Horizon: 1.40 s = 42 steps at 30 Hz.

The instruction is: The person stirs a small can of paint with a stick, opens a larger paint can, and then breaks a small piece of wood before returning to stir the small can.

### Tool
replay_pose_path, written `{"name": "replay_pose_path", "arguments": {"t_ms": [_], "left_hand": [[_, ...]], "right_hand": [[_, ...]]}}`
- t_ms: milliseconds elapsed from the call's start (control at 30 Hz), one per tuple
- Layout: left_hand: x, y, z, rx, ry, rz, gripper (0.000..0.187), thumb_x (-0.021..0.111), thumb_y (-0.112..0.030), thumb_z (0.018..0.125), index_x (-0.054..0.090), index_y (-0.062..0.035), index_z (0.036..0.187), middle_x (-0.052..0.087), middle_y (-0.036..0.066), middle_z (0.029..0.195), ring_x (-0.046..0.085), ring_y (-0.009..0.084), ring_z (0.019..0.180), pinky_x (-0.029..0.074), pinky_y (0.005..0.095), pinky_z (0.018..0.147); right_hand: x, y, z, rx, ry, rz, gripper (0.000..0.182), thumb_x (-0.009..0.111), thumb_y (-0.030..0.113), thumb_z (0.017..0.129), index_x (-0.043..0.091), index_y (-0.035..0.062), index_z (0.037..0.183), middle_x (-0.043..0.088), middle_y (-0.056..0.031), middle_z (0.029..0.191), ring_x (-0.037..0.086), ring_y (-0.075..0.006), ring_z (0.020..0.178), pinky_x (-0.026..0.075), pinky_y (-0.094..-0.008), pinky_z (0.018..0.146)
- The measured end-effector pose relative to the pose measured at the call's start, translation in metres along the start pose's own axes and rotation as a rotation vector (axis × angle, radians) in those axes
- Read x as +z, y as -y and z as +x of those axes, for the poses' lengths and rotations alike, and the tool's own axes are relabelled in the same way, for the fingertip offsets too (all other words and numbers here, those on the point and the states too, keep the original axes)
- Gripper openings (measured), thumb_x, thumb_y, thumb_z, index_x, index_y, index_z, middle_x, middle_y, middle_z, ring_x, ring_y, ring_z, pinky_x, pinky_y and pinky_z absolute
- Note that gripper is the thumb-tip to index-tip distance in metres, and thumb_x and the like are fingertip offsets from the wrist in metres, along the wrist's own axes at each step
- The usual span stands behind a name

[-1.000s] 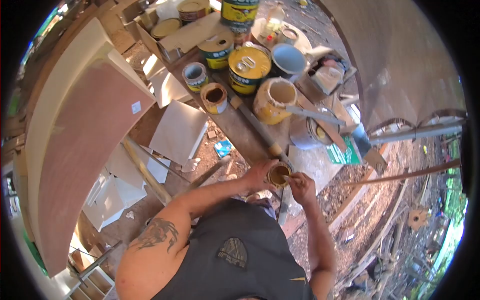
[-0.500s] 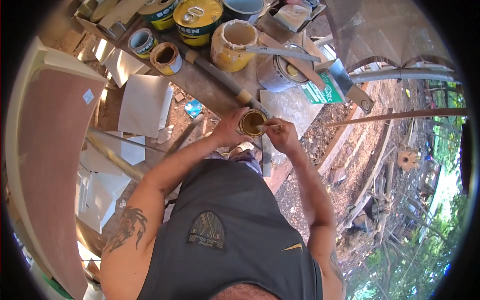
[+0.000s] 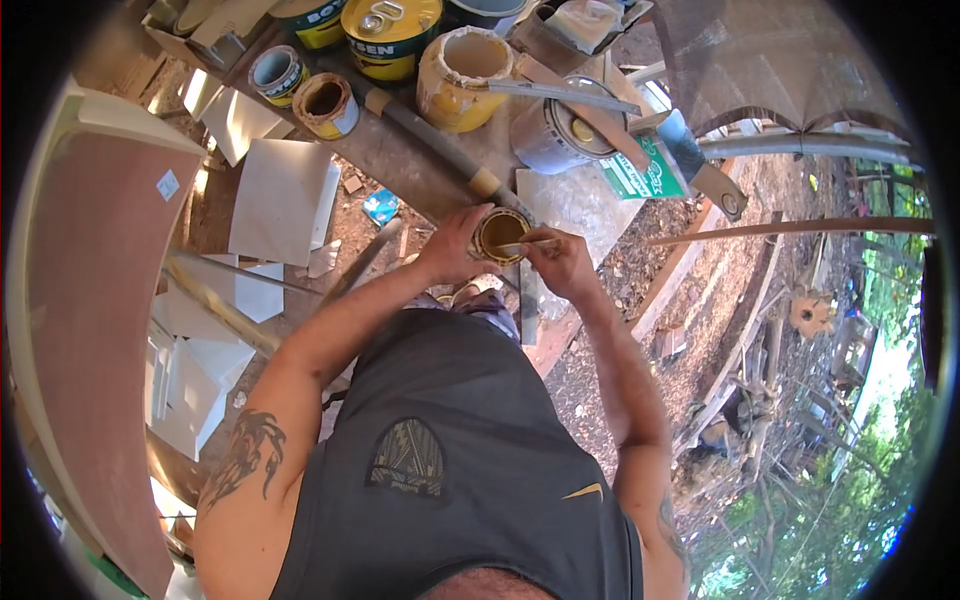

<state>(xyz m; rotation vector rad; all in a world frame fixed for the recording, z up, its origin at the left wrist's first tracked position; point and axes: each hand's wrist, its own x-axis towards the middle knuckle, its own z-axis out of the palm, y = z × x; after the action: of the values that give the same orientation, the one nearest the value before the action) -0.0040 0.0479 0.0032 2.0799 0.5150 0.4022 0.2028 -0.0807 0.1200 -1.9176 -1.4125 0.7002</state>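
Note:
My left hand (image 3: pixel 455 245) is curled round the left side of a small open can (image 3: pixel 488 250) with a stained rim. Brownish liquid (image 3: pixel 503 230) shows inside it. From the right, my right hand (image 3: pixel 562 266) pinches a thin pale stick (image 3: pixel 530 244), whose far end reaches over the rim into the can. The can is held in front of my body, at the near edge of a worn wooden bench (image 3: pixel 425 185).
Paint cans crowd the bench's far side, among them a yellow-topped can (image 3: pixel 392 40) and a paint-crusted yellow pot (image 3: pixel 455 105). A grey can (image 3: pixel 545 140) carries slats and a handsaw (image 3: pixel 690 165). A curved brown panel (image 3: pixel 105 300) stands at left; white boards (image 3: pixel 280 200) lie below.
The stick in my right hand has shifted and now reaches further across the can's mouth. My left hand keeps its hold on the can. The whole view has shifted slightly.

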Motion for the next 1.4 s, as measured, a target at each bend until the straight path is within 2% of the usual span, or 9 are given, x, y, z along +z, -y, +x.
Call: {"name": "replay_pose_path", "arguments": {"t_ms": [67,167,267,667,767,867,1000,1100,1400], "left_hand": [[-0.002,-0.003,0.000,-0.029,0.020,0.000,0.118,0.093,-0.051,0.072,0.031,-0.0106,0.163,0.046,0.023,0.158,0.045,0.0430,0.146,0.039,0.0508,0.121],[0.000,0.000,-0.001,0.017,-0.009,0.007,0.117,0.092,-0.051,0.073,0.031,-0.0107,0.164,0.046,0.023,0.158,0.045,0.0432,0.146,0.039,0.0509,0.121],[0.000,-0.001,0.000,-0.001,0.000,0.017,0.116,0.092,-0.051,0.074,0.031,-0.0106,0.163,0.047,0.023,0.157,0.045,0.0433,0.145,0.039,0.0510,0.121],[0.000,-0.001,-0.001,0.008,-0.018,0.004,0.116,0.093,-0.048,0.072,0.032,-0.0104,0.163,0.046,0.022,0.157,0.045,0.0436,0.145,0.039,0.0513,0.120],[-0.002,-0.005,0.001,-0.018,0.003,-0.005,0.117,0.094,-0.048,0.071,0.032,-0.0105,0.163,0.047,0.022,0.156,0.045,0.0437,0.145,0.039,0.0513,0.120],[-0.003,-0.005,-0.001,-0.015,-0.008,-0.009,0.117,0.094,-0.048,0.071,0.032,-0.0101,0.163,0.047,0.023,0.156,0.045,0.0435,0.145,0.039,0.0512,0.120],[-0.002,-0.005,0.001,-0.020,0.002,0.000,0.116,0.094,-0.048,0.071,0.033,-0.0094,0.162,0.046,0.023,0.156,0.045,0.0437,0.144,0.040,0.0513,0.120],[-0.001,-0.003,0.000,-0.016,-0.001,0.002,0.116,0.094,-0.048,0.071,0.033,-0.0092,0.162,0.046,0.023,0.156,0.045,0.0438,0.144,0.040,0.0514,0.120],[-0.001,-0.001,-0.001,0.016,-0.027,-0.006,0.117,0.094,-0.048,0.071,0.033,-0.0090,0.162,0.047,0.024,0.155,0.046,0.0443,0.143,0.040,0.0517,0.119]], "right_hand": [[-0.001,0.007,-0.002,0.304,0.023,0.225,0.014,0.077,0.017,0.096,0.077,0.0055,0.105,0.078,-0.0153,0.094,0.077,-0.0288,0.075,0.057,-0.0386,0.065],[0.002,0.007,0.002,-0.068,-0.125,-0.116,0.013,0.077,0.017,0.096,0.076,0.0052,0.101,0.077,-0.0158,0.092,0.076,-0.0317,0.077,0.057,-0.0401,0.064],[0.000,0.005,-0.002,0.232,0.085,0.133,0.013,0.078,0.016,0.095,0.076,0.0046,0.099,0.077,-0.0160,0.090,0.075,-0.0343,0.076,0.058,-0.0407,0.064],[0.000,0.008,0.000,-0.037,-0.038,-0.172,0.011,0.077,0.014,0.096,0.076,0.0048,0.101,0.077,-0.0163,0.092,0.076,-0.0361,0.079,0.060,-0.0404,0.068],[0.000,0.011,-0.001,0.272,0.041,0.199,0.012,0.078,0.016,0.095,0.076,0.0056,0.101,0.077,-0.0170,0.091,0.076,-0.0360,0.079,0.060,-0.0412,0.068],[0.002,0.012,0.004,-0.039,-0.159,-0.080,0.012,0.078,0.015,0.094,0.076,0.0061,0.102,0.077,-0.0173,0.091,0.076,-0.0354,0.078,0.059,-0.0421,0.068],[0.001,0.009,0.001,0.230,0.096,0.095,0.013,0.078,0.015,0.092,0.076,0.0063,0.101,0.075,-0.0188,0.090,0.075,-0.0383,0.079,0.060,-0.0423,0.068],[0.002,0.010,0.008,-0.118,-0.166,-0.123,0.014,0.078,0.016,0.092,0.075,0.0064,0.101,0.075,-0.0191,0.088,0.075,-0.0394,0.080,0.060,-0.0424,0.068],[0.001,0.010,0.012,-0.021,0.023,-0.291,0.017,0.078,0.020,0.090,0.076,0.0084,0.102,0.076,-0.0191,0.089,0.076,-0.0383,0.080,0.060,-0.0457,0.070]]}}
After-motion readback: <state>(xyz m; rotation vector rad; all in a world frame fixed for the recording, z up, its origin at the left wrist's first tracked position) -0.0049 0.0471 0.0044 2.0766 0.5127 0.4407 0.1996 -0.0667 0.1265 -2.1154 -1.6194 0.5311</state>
